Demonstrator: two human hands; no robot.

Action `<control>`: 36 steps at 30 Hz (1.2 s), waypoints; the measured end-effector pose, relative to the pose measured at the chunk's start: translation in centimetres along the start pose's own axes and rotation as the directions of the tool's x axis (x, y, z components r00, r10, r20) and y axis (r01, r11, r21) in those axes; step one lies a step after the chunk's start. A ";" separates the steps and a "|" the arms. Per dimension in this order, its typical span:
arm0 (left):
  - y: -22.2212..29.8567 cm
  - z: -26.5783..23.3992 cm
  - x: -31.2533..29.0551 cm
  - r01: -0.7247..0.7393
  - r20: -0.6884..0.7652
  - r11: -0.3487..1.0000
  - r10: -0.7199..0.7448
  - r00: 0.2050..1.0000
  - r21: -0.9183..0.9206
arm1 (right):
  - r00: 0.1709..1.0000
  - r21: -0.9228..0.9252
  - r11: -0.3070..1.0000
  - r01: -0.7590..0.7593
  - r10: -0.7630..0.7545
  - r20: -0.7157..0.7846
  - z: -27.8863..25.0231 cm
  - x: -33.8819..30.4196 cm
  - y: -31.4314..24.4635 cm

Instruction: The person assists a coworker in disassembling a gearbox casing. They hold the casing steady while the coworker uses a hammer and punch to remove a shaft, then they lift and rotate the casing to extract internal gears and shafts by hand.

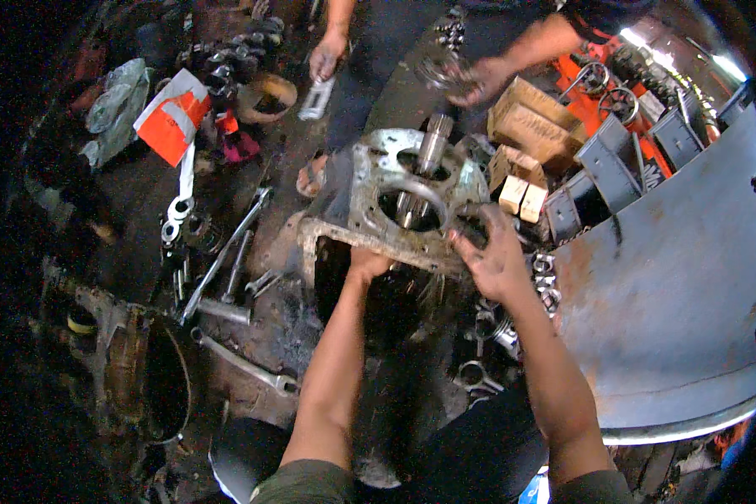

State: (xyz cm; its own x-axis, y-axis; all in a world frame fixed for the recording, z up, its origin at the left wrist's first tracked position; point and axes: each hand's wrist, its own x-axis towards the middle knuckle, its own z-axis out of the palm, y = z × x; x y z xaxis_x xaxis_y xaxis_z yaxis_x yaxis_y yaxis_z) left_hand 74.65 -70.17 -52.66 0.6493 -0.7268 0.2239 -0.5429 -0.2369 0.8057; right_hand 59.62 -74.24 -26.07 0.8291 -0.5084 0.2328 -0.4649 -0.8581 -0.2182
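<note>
A grey metal gearbox housing (380, 230) stands in front of me, with round openings in its top face. A splined shaft (434, 144) rises from the far opening. Inside the nearer opening, a toothed shaft end (411, 210) shows. My left hand (370, 264) reaches in through the large opening on the near side; its fingers are hidden by the casting. Against the housing's right edge is my right hand (489, 252), blackened with grease, thumb and fingers curved but apart, with nothing visible between them.
Across from me, a person holds a flat metal piece (317, 99) and a metal ring (438, 69). Wrenches (242, 361) and sockets lie left. Cardboard boxes (536, 122), pistons with connecting rods (476, 375) and a large curved grey panel (672, 294) are on the right.
</note>
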 end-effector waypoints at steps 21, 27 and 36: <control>2.6 -7.9 -8.3 0.168 0.320 0.895 -0.030 0.947 -0.414 | 0.871 -0.077 0.978 0.195 -0.209 -0.445 -0.1 -1.2 -1.2; 1.7 -7.3 -12.4 0.484 0.314 0.716 -0.370 0.874 -0.504 | 0.976 0.341 0.915 0.217 -0.212 -0.051 5.6 -10.3 -6.8; -0.6 -5.4 -16.1 0.361 0.398 0.871 -0.216 0.891 -0.334 | 0.813 0.635 0.522 -0.569 0.472 0.341 27.6 -2.8 -0.8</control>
State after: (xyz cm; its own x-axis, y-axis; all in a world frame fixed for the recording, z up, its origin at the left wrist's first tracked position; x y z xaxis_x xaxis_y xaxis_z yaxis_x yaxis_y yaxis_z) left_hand 67.41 -54.88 -53.79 0.4841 -0.8534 -0.1933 -0.0609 -0.2532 0.9655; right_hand 66.22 -70.07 -52.68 0.5609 -0.7935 -0.2363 -0.5170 -0.1127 -0.8485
